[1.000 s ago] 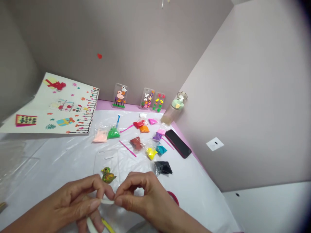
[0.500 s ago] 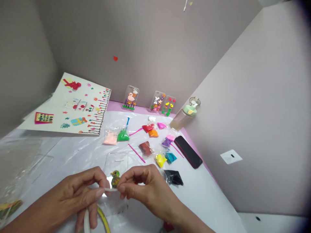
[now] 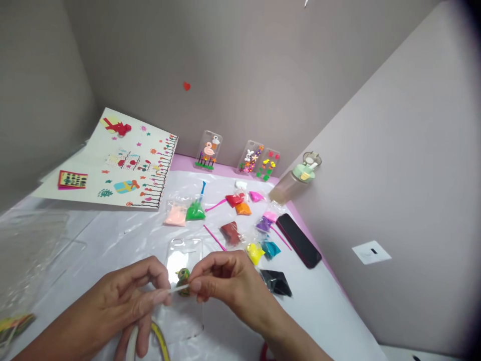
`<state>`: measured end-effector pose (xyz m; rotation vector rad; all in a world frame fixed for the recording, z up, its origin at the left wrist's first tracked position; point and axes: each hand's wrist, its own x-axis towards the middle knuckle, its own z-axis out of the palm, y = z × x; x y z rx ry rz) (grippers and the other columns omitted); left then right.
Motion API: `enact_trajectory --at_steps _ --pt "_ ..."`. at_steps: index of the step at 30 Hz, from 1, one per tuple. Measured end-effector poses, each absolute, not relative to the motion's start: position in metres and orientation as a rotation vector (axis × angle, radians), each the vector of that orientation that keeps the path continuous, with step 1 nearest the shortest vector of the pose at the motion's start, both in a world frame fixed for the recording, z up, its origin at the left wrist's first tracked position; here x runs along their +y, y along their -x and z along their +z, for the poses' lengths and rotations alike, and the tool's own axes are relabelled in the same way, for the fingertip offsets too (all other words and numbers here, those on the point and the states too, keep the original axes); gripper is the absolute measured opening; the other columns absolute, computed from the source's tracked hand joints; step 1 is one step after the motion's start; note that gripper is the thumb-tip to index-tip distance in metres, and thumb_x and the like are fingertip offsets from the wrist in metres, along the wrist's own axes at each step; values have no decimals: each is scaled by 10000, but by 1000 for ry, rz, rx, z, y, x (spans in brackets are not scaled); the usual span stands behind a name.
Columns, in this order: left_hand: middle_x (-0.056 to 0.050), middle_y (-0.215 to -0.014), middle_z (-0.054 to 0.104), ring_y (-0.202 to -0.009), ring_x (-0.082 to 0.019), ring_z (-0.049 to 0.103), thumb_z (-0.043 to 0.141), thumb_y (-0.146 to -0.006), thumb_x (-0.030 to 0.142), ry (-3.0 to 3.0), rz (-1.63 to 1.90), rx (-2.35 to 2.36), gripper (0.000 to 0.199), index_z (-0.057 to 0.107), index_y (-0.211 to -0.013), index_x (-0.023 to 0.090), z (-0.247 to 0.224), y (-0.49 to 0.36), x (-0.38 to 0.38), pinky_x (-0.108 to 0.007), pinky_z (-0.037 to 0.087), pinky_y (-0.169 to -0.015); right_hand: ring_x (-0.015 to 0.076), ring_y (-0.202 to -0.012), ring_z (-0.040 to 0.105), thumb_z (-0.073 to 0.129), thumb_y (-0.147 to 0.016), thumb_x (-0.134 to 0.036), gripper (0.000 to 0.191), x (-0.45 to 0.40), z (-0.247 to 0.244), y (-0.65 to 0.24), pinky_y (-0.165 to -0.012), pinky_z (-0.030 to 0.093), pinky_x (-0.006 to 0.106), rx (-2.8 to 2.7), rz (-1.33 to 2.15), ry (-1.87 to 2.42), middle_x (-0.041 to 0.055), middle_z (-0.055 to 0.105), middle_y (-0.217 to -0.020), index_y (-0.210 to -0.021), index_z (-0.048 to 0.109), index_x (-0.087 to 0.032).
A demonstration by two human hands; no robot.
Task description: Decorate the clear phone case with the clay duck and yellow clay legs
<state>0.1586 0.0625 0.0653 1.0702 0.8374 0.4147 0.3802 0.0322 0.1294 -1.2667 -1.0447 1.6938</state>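
Note:
My left hand [image 3: 131, 301] pinches one end of a thin white strip [image 3: 178, 289] between thumb and fingertips. A white band and a yellow roll edge [image 3: 161, 341] show below its lower fingers. The fingertips of my right hand [image 3: 225, 286] are closed on the strip's other end, so it spans the gap between both hands. Just behind the strip, a green and yellow duck figure [image 3: 184, 275] lies on a clear phone case [image 3: 175, 318] on the white-covered table. My right fingers partly hide the duck's right side.
Beyond the hands lie several bags of coloured clay [image 3: 231, 232], pink tools [image 3: 214, 237] and a black phone [image 3: 298, 240]. Decorated cases [image 3: 209, 150] lean on the wall beside a bottle [image 3: 291, 185]. A decorated white sheet [image 3: 93, 150] stands at the left; plastic [image 3: 30, 260] lies before it.
The view has shifted, so the table items appear further right. The strip between my hands now tilts up toward my right hand and looks more stretched out. Both hands keep their pinch.

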Motion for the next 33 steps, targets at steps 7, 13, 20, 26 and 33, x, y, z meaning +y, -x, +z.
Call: enact_trajectory --at_steps 7,13,20,26,33 --pt "98 -478 569 -389 -101 590 777 -796 580 -1102 377 867 375 596 -827 253 65 -152 70 -109 415 -321 107 -671 585 770 -817 -266 106 41 116 -386 -662 466 223 -1220 1309 1354 -10 683 -696 -755 760 -182" --pt "75 -409 596 -357 -90 478 698 -811 683 -1142 377 926 441 597 -872 258 50 -149 65 -127 380 -355 86 -552 593 774 -828 -526 372 41 110 -382 -583 483 215 -1063 1763 1207 8 699 -700 -896 689 -170" --pt "67 -438 618 -402 -91 479 653 -840 694 -1231 434 1051 453 602 -865 245 47 -155 57 -161 390 -448 69 -461 544 892 -666 -479 431 41 102 -373 -472 444 181 -858 1881 1193 -13 672 -636 -793 622 -168" --pt "66 -484 636 -449 -122 542 619 -865 686 -1285 339 1012 427 595 -958 270 37 -148 59 -180 431 -481 66 -503 505 784 -706 -260 208 47 108 -376 -526 413 192 -935 1700 1280 -28 655 -643 -797 623 -165" --pt "19 -810 761 -363 -92 532 604 -844 682 -1359 505 1240 536 642 -1216 299 42 -156 56 -203 414 -409 121 -659 520 644 -862 -191 34 60 97 -383 -617 401 246 -1404 1104 1573 -37 586 -722 -888 623 -197"
